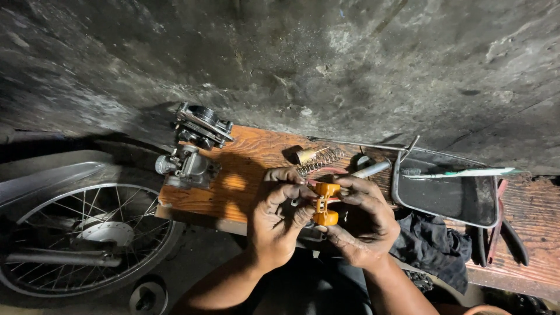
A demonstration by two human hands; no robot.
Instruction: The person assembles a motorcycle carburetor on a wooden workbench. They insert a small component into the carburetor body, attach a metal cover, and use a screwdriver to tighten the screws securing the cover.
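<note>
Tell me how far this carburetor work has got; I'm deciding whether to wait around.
Done: the carburetor body sits stripped on the wooden board, with a spring and a brass piece laid out beside it. In hand: the left hand and right hand both grip an orange float. Left: the loose parts are not yet back in the body, so probably midway.

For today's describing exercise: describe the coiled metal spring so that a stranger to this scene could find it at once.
Start at the orange-brown wooden board lying in front of the dark wall. Just beyond the two hands, the spring lies on the board, next to a small brass cap. It is the only open wire coil; its neighbours are solid parts.
</note>
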